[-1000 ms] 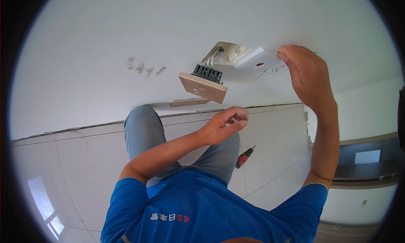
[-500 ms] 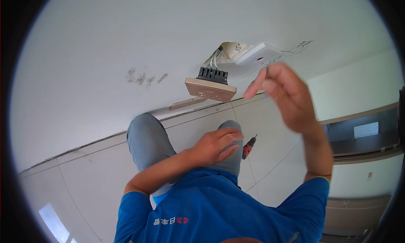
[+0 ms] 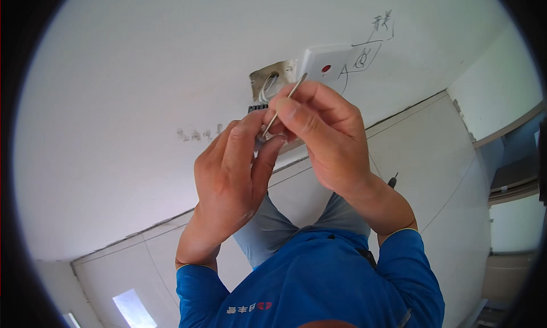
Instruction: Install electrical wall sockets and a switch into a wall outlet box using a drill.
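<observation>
Both my hands are raised together in front of the wall. My right hand (image 3: 333,137) pinches a thin metal rod (image 3: 294,89) between thumb and fingers; it slants down toward my left fingertips. My left hand (image 3: 228,171) has thumb and forefinger closed around the rod's lower end, where something small and clear shows, too covered to name. Behind the hands, the black back of a wall socket (image 3: 257,108) shows, its front plate mostly hidden. Pale wires (image 3: 265,91) run from it into the wall box (image 3: 259,80).
A white cover plate (image 3: 319,60) with a red spot sits on the wall right of the box, near pen marks (image 3: 364,57). On the tiled floor (image 3: 421,134), a power drill (image 3: 393,181) lies partly hidden by my right arm. Wooden shelving (image 3: 513,177) stands at far right.
My left hand has risen from my lap to meet the right one. My right hand has moved left, in front of the socket. The view has shifted.
</observation>
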### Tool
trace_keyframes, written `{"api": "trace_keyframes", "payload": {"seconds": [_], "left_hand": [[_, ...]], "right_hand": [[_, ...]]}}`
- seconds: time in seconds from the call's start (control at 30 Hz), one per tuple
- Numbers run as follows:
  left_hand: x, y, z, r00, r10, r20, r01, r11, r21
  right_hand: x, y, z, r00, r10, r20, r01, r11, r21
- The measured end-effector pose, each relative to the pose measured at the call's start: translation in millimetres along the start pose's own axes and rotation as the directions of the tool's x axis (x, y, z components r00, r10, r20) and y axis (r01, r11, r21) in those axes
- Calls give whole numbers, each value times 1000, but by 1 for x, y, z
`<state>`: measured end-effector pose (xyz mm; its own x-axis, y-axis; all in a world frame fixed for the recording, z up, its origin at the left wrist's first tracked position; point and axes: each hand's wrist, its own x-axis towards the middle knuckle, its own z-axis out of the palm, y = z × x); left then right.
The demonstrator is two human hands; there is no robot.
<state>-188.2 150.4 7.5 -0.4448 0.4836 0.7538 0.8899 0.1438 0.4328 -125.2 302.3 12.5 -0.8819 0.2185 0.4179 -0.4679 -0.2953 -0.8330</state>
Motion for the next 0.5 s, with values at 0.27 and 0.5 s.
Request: {"api": "trace_keyframes", "payload": {"seconds": [0.27, 0.5], "left_hand": [[29, 15, 27, 975, 191, 111, -206, 967, 151], [93, 2, 75, 782, 465, 415, -624, 581, 524]], "right_hand": [[4, -5, -85, 965, -223, -137, 192, 959, -209], [16, -7, -175, 973, -219, -67, 79, 595, -800]]}}
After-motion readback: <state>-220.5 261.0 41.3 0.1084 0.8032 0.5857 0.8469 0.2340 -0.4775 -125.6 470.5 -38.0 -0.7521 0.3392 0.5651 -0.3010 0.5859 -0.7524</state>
